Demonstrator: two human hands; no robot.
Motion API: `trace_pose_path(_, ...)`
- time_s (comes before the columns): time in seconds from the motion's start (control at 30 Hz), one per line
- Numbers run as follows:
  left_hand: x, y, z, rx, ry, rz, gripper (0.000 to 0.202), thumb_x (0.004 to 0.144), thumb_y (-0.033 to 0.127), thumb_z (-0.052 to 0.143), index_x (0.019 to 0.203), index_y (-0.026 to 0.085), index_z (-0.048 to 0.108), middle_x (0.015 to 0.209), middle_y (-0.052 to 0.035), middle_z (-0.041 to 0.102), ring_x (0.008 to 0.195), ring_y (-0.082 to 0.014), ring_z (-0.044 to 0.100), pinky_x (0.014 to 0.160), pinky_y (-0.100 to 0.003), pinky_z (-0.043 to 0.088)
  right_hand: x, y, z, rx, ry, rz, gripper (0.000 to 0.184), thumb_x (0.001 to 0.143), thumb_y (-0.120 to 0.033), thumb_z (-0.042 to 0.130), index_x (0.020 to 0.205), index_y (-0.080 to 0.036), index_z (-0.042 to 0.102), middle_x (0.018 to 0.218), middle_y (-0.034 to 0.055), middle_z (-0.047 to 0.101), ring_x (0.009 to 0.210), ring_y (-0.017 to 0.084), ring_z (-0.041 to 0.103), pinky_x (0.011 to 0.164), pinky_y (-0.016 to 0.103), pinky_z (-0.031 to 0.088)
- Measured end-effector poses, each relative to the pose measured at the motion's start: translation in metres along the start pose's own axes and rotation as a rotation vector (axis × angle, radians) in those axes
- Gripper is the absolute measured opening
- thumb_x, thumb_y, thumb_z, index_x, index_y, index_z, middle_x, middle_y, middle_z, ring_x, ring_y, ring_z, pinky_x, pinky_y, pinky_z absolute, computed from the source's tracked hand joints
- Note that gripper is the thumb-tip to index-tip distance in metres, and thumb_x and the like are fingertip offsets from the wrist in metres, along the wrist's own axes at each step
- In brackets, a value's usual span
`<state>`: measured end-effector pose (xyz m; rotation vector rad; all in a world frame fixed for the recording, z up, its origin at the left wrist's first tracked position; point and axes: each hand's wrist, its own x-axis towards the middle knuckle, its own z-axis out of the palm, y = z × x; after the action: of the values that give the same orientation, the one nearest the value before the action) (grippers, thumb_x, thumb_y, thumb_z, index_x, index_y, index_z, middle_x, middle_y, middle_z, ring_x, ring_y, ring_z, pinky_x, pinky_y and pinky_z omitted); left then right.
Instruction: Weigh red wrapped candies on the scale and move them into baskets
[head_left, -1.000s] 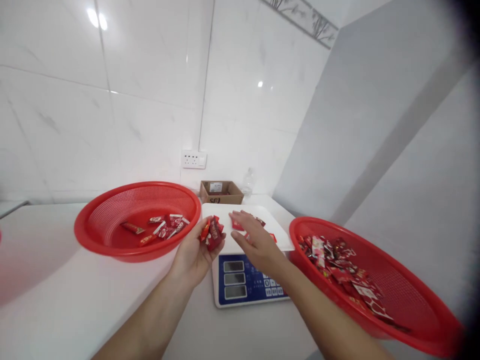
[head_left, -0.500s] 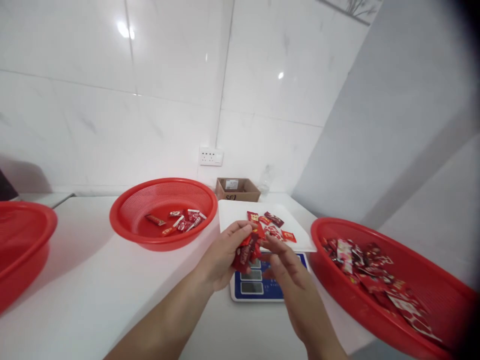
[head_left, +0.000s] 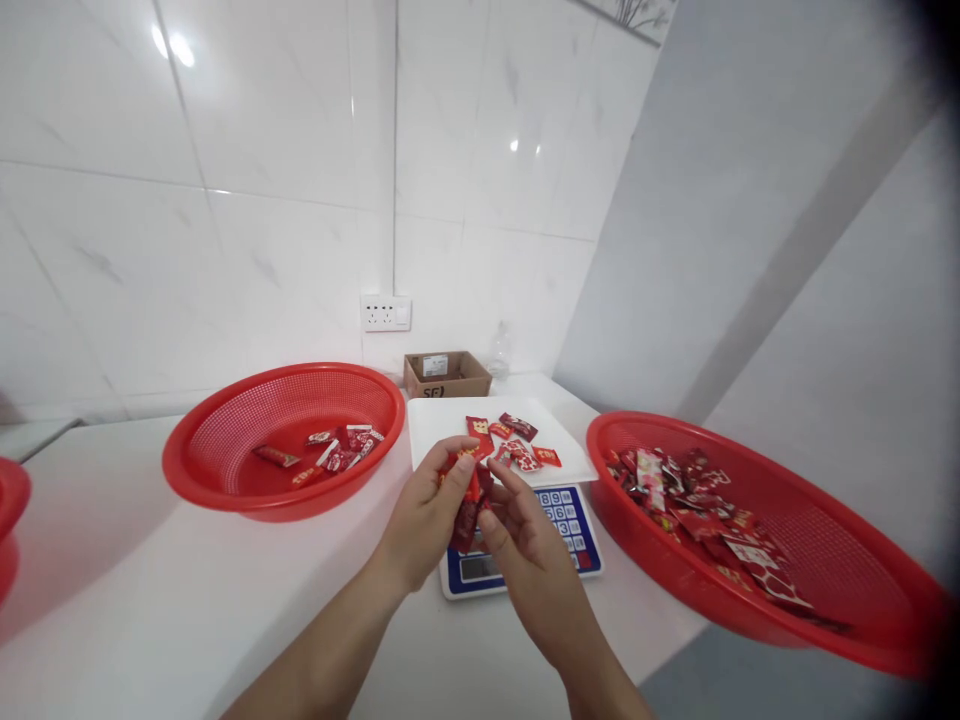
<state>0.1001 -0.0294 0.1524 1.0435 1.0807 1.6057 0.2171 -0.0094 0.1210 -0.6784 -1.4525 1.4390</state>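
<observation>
My left hand (head_left: 416,515) is closed around a small bunch of red and dark-red wrapped candies (head_left: 466,522), held above the front of a digital scale (head_left: 577,525). The fingers and thumb of my right hand (head_left: 534,555) close on the bunch from the right side; its inner fingertips are partly hidden. Behind my hands, several wrapped candies (head_left: 525,456) lie loosely on the scale's white tray (head_left: 429,420). My hands and the candies cover part of the scale's blue keypad and displays.
A red basket (head_left: 217,490) with several packets stands on the left, and a fuller red basket (head_left: 622,505) on the right. Another red basket (head_left: 11,500) is cut off at far left. Behind the tray are a cardboard box (head_left: 448,385) and a clear bottle (head_left: 500,352).
The view has swung right, so everything appears further left. My right hand has come in from beside the candies to close on them; my left hand keeps its hold.
</observation>
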Motion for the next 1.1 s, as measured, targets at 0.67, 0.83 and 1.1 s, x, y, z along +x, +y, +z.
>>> trace_pose_path(0.67,0.001,-0.003,0.002,0.024,0.084,0.083,0.021,0.078,0.037,0.058,0.092,0.021,0.059,0.070,0.0024,0.058,0.057,-0.0090,0.052,0.051,-0.016,0.042,0.003,-0.004,0.008,0.044,0.078,0.006,0.025,0.070,-0.029,0.067,0.091,-0.021,0.055,0.084,-0.0001,0.063,0.077,0.015,0.061,0.072,0.031,0.052)
trace_pose_path(0.83,0.006,-0.007,-0.001,-0.101,0.107,0.007,0.026,0.075,0.032,0.063,0.097,0.023,0.053,0.078,0.0015,0.062,0.061,-0.0103,0.057,0.056,-0.019,0.047,0.003,0.001,0.006,0.093,0.140,-0.008,0.031,0.072,-0.031,0.067,0.097,-0.022,0.053,0.090,0.0017,0.066,0.085,0.017,0.062,0.077,0.033,0.051)
trace_pose_path(1.1,0.006,-0.001,-0.003,-0.176,0.088,-0.022,0.029,0.067,0.028,0.071,0.090,0.023,0.054,0.085,0.0007,0.065,0.069,-0.0139,0.063,0.059,-0.025,0.053,0.005,-0.001,-0.004,0.207,0.256,-0.072,0.035,0.075,-0.033,0.064,0.106,-0.024,0.049,0.107,0.0046,0.065,0.098,0.019,0.060,0.082,0.036,0.050)
